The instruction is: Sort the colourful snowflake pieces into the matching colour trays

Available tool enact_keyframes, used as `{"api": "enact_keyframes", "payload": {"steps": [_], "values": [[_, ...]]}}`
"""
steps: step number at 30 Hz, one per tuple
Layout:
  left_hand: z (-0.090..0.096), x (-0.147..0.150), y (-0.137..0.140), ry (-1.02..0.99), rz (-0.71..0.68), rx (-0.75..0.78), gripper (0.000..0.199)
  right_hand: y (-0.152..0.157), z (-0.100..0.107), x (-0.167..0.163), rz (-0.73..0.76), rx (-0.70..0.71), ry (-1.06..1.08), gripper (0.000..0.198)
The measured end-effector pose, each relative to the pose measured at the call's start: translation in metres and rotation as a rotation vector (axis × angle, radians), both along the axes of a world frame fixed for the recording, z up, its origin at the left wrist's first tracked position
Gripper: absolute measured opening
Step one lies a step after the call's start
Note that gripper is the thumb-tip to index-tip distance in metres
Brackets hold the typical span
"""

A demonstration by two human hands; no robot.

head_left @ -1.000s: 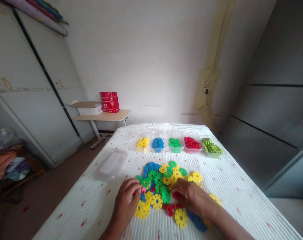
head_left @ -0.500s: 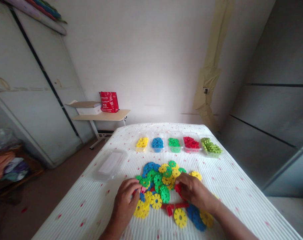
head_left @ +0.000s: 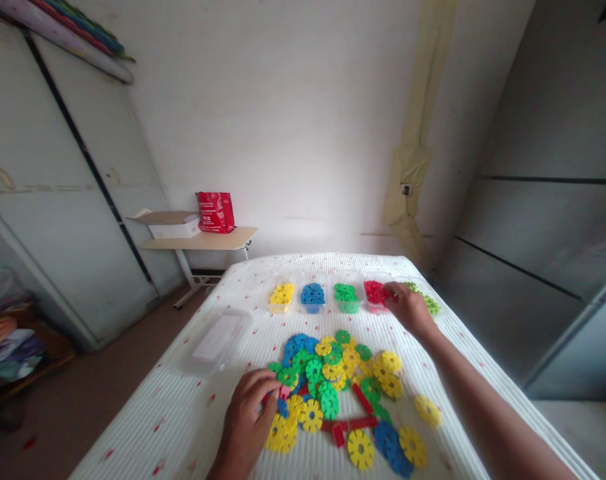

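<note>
Right hand (head_left: 405, 303) bunched at red-filled tub (head_left: 376, 309) toward far edge of table (head_left: 173, 413); grip unreadable. Left hand (head_left: 247, 415) curled beside pink piece (head_left: 285, 393), hold uncertain; presumably there to steady loose discs (head_left: 329, 400).

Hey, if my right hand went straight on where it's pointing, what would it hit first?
Most likely the red pieces in the clear tub, just beyond your right hand; whether it touches them is hard to tell.
</note>
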State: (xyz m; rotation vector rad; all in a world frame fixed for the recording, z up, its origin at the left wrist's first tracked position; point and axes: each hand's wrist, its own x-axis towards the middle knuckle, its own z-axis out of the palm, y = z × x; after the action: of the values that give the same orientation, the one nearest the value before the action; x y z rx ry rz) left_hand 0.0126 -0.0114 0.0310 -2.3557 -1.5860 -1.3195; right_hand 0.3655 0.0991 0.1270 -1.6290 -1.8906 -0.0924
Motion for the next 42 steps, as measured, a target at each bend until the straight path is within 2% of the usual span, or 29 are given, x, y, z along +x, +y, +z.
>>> {"api": "enact_keyframes", "payload": {"steps": [3, 7, 12, 15, 24, 28, 35, 42], "values": [[-0.001, -0.002, 0.001, 0.005, 0.001, 0.01, 0.015, 0.027, 0.0, 0.004, -0.075, -0.052, -0.088, 0.032], [-0.001, -0.003, 0.001, 0.0, 0.005, 0.018, 0.016, 0.041, -0.006, -0.001, -0.064, -0.078, -0.113, 0.041], [0.002, 0.0, 0.0, -0.004, 0.012, 0.005, 0.017, 0.041, -0.005, 0.004, -0.072, -0.099, -0.124, 0.018], [0.002, 0.001, -0.001, -0.006, 0.012, 0.0, 0.018, 0.042, -0.004, 0.009, -0.093, -0.101, -0.116, 0.012], [0.0, -0.002, 0.001, 0.001, 0.009, 0.023, 0.017, 0.054, -0.007, -0.003, -0.038, -0.115, -0.117, 0.016], [0.003, 0.0, 0.0, -0.016, 0.005, 0.018, 0.017, 0.053, -0.008, -0.002, -0.072, -0.104, -0.112, 0.021], [0.002, -0.001, 0.0, -0.012, 0.0, -0.007, 0.017, 0.053, -0.003, 0.011, -0.217, -0.026, -0.064, 0.025], [-0.002, -0.001, 0.0, -0.015, 0.007, -0.025, 0.016, 0.075, 0.006, 0.016, -0.304, 0.051, -0.034, 0.024]]}}
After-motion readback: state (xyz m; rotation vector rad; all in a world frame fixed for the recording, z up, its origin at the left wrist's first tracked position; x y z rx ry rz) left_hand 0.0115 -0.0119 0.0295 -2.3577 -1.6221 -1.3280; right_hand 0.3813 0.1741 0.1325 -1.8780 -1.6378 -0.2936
